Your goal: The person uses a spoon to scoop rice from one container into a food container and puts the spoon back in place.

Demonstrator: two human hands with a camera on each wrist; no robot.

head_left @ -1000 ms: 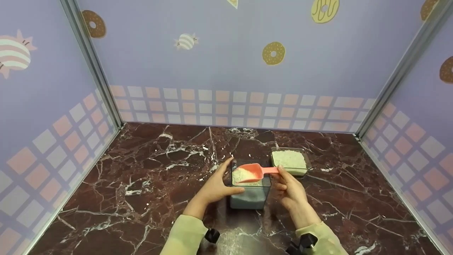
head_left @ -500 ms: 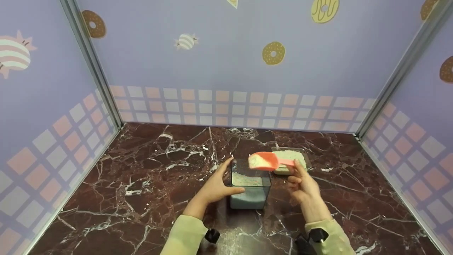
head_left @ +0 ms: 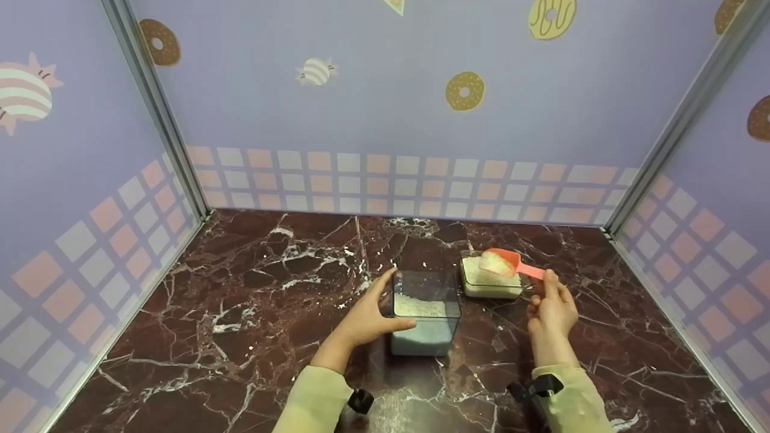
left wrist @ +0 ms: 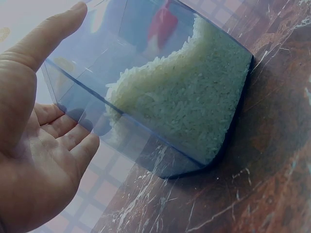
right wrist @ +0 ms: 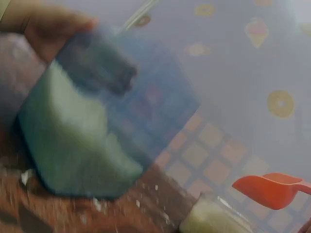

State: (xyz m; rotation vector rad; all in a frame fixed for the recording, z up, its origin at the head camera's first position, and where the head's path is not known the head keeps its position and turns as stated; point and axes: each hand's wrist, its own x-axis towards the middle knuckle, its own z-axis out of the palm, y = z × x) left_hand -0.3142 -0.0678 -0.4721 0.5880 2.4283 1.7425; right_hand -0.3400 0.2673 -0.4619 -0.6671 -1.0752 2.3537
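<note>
A tall clear bluish container (head_left: 423, 338), partly filled with white rice (left wrist: 180, 92), stands upright on the table. My left hand (head_left: 364, 319) holds its left side, thumb along the near wall and fingers at the far left; the left wrist view shows fingertips against the wall. My right hand (head_left: 554, 310) pinches the handle of a red-orange scoop (head_left: 516, 263). Its bowl hangs over a low clear box (head_left: 493, 293) of rice, right of the tall container. A pale patch shows in the bowl; whether it is rice, I cannot tell. The right wrist view shows the scoop (right wrist: 269, 190) tilted.
Dark red marble tabletop (head_left: 264, 337) with white veins and scattered grains. Behind it rises a lilac patterned wall (head_left: 385, 120), with side walls left and right. Black camera mounts (head_left: 361, 401) sit on both wrists.
My right hand has carried the scoop up and right, from inside the tall container to over the low box. My left hand and the tall container have stayed in place.
</note>
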